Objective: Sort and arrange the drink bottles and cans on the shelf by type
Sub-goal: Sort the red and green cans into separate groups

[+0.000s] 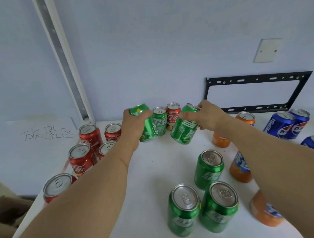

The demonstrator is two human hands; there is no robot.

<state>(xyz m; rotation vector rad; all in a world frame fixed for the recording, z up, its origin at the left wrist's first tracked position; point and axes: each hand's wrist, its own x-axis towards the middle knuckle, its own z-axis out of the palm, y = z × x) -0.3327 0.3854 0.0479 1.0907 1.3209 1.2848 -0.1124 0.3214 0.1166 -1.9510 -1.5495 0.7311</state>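
Right now, through the head camera, I see both of my hands stretched out over the white shelf [155, 163], each wrapped around a green can near the back wall. My left hand [134, 124] grips a tilted green can [145, 127], fingers curled over its upper part, the can leaning with its top toward the left. My right hand [205, 114] holds a second tilted green can [184, 130] by its top end, thumb on the near side, the can slanting with its top to the right. Between the two held cans stand an upright green can [159, 121] and, just beside it, a lone red can [173, 116], both close to the wall.

On the left side of the shelf I count a cluster of red cans [81, 158] standing upright, running from the back down to the front edge. Near the front, three green cans [209, 169] stand together, two touching side by side and one just behind them. Orange cans [240, 169] run along under my right forearm, partly hidden by it. Blue cans [287, 124] stand at the far right.

A sheet of paper [43, 133] with handwritten characters lies at the left, and a black metal bracket [256, 79] is fixed to the wall behind.
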